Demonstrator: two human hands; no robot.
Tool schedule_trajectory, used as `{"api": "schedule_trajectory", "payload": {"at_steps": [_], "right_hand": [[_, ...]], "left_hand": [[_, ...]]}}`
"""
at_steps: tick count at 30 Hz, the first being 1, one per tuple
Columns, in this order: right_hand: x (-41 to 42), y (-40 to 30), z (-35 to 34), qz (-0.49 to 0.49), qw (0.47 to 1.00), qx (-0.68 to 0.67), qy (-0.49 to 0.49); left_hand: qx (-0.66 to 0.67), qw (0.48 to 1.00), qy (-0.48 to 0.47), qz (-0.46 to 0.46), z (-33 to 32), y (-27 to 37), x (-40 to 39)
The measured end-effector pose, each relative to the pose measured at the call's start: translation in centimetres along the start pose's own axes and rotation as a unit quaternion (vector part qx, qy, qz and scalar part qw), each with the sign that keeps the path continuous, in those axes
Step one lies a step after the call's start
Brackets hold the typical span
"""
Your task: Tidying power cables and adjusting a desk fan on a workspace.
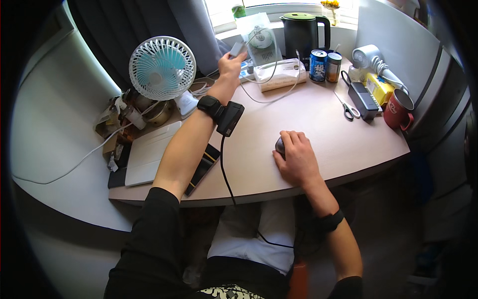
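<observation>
Stretched out to the back of the desk, my left hand (229, 68) grips a small white power adapter (238, 49) between thumb and fingers. A thin white cable (275, 56) loops from it over the tissue pack (280, 76). Just beyond that hand lies a white power strip (246, 70), partly hidden by my hand and the tissue pack. My right hand (297, 159) rests on a dark computer mouse (279, 145) near the middle of the desk (257, 142), covering most of it.
A white desk fan (162, 69) stands left, above a white folder-like case (153, 153). At the back are an electric kettle (300, 37), a blue can (318, 65) and a jar (333, 67). Scissors (349, 108), a black box (362, 101), a hair dryer (384, 67) and a red mug (397, 108) sit right.
</observation>
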State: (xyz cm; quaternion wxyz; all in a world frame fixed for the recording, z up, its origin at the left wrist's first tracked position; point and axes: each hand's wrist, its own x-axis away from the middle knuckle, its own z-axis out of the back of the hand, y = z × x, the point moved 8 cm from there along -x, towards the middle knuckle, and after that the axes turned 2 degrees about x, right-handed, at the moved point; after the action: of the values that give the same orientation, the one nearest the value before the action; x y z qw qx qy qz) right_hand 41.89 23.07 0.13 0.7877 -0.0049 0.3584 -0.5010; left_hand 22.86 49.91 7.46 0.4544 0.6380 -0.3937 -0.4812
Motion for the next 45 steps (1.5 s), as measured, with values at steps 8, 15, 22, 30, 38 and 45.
{"api": "schedule_trajectory", "payload": {"at_steps": [8,15,22,30,38,45], "right_hand": [[-0.2,0.4,-0.2,-0.01,1.0,0.002,-0.003],[-0.5,0.2,-0.1,-0.008,1.0,0.004,-0.001],[-0.5,0.2,-0.2,-0.009,1.0,0.011,-0.011],[-0.5,0.0,-0.3,-0.001,1.0,0.016,0.001],[-0.7,-0.3,-0.3,-0.008,1.0,0.007,-0.01],[-0.6,-0.1,-0.3,-0.013,1.0,0.011,-0.014]], "left_hand": [[-0.225,0.957,0.178,0.046,6.1,-6.8,-1.4],[-0.365,0.93,0.052,0.013,7.7,-8.7,-0.7],[-0.423,0.896,-0.117,-0.063,6.7,-8.3,0.1],[-0.559,0.791,-0.187,-0.163,5.3,-7.1,0.0],[-0.554,0.784,-0.225,-0.168,5.9,-5.5,1.0],[-0.435,0.784,-0.264,-0.355,2.1,1.0,13.2]]}}
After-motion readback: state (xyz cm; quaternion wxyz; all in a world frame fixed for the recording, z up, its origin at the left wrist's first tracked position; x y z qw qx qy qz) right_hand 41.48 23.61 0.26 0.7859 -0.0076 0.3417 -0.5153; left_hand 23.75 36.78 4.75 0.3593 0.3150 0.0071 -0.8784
